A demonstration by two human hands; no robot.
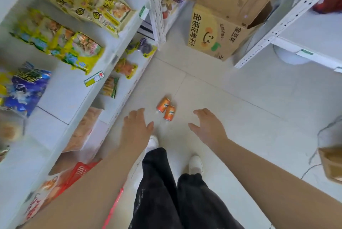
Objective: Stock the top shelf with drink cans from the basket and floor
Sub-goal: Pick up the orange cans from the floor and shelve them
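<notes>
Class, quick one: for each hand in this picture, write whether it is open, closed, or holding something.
Left hand: open, holding nothing, fingers spread near the cans.
Right hand: open, holding nothing.

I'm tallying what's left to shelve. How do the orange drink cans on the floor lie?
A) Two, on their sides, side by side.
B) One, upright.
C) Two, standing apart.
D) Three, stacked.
A: both orange drink cans lie on their sides, side by side on the floor, beyond the left hand and right hand.
</notes>
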